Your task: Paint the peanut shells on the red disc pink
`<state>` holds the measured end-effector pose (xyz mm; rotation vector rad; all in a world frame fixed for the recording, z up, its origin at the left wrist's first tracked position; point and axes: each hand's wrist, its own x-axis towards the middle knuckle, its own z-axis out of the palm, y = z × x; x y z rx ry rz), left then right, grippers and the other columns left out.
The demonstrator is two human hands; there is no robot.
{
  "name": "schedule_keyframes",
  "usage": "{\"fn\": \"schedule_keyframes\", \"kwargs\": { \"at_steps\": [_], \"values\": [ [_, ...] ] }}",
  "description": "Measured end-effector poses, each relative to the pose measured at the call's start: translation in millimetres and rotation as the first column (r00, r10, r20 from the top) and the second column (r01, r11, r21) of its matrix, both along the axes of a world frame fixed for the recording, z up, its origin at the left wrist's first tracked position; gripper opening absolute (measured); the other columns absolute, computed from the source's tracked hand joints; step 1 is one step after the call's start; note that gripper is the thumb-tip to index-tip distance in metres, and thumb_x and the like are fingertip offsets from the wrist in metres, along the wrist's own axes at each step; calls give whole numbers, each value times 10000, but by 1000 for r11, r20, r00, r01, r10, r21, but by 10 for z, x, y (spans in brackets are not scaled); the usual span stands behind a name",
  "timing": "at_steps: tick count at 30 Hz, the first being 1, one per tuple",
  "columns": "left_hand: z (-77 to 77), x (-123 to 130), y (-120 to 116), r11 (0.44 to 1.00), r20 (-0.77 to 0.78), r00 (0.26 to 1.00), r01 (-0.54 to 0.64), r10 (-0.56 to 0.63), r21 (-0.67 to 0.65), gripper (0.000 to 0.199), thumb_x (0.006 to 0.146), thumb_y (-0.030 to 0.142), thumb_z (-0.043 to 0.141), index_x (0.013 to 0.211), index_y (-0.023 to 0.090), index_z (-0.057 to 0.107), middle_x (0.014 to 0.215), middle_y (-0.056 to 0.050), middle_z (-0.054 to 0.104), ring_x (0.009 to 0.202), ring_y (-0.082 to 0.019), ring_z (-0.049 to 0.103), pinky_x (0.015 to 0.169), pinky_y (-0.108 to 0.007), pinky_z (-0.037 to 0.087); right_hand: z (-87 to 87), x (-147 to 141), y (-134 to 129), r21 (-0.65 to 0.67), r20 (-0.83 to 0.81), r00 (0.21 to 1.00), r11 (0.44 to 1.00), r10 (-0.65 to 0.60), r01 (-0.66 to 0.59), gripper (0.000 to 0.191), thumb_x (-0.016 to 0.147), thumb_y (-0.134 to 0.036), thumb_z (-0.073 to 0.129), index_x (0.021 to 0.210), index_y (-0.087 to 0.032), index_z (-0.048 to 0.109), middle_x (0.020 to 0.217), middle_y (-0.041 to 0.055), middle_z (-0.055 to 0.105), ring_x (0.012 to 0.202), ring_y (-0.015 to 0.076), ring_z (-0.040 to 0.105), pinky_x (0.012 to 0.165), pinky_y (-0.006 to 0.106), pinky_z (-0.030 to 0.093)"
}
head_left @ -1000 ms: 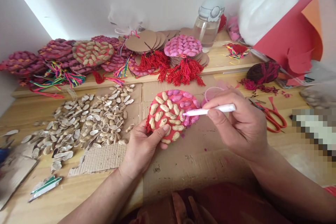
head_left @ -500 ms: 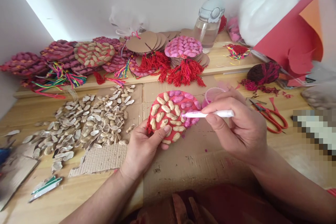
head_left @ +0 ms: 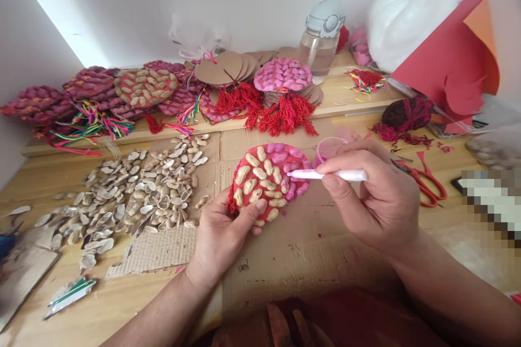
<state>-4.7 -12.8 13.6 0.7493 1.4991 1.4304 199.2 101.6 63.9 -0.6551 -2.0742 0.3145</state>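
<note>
My left hand [head_left: 228, 227] pinches the lower left edge of a round red disc [head_left: 260, 211] covered with peanut shells, its thumb on top. Shells on the disc's right side are painted pink, while those on the left are plain tan. Between the thumb and fingers of my right hand [head_left: 370, 195] is a white pen-like brush [head_left: 342, 175]. Its pink tip meets the shells near the border of the painted part. Behind the brush stands a clear cup [head_left: 329, 147] with pink inside, partly hidden by my right hand.
Loose peanut shells [head_left: 163, 195] lie on cardboard at left. Finished-looking pink discs [head_left: 91, 82] and cardboard rounds [head_left: 215, 69] line a raised ledge, near a water bottle [head_left: 321, 43]. Orange-handled scissors [head_left: 427, 187] and dark yarn [head_left: 407, 113] lie at right. A green-white packet [head_left: 71, 297] is at lower left.
The disc has turned slightly in my left hand. My right hand and the brush have shifted a little to the right, and the tip sits slightly higher on the disc.
</note>
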Motion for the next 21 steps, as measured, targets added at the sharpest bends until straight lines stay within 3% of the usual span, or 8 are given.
{"fn": "schedule_keyframes", "kwargs": {
  "at_steps": [6, 13, 21],
  "values": [
    [36, 2, 7, 1000, 9, 1000, 2, -2, -16, 249, 807, 372, 921, 875, 176, 783, 761, -41, 775, 567, -139, 658, 490, -221, 587, 5, 12, -11, 10, 33, 999, 1000, 16, -16, 113, 956, -212, 691, 1030, -297, 698, 852, 4, 741, 981, 244, 686, 881, 445, 529],
    [-70, -26, 37, 1000, 203, 979, 5, -6, 3, 262, 813, 359, 928, 857, 158, 767, 711, -15, 729, 546, -108, 633, 469, -180, 551, -9, 4, 16, 13, -25, 998, 999, 50, -50, 134, 955, -183, 691, 1050, -277, 709, 873, 11, 721, 941, 221, 675, 900, 422, 546],
    [-45, -22, 72, 1000, 329, 944, -9, 9, 0, 314, 772, 349, 960, 785, 128, 737, 651, 2, 669, 514, -82, 578, 444, -156, 519, -3, 3, 14, 28, -15, 995, 994, 103, -103, 109, 940, -184, 699, 1028, -247, 711, 846, 15, 725, 923, 217, 667, 902, 405, 554]
  ]
}}
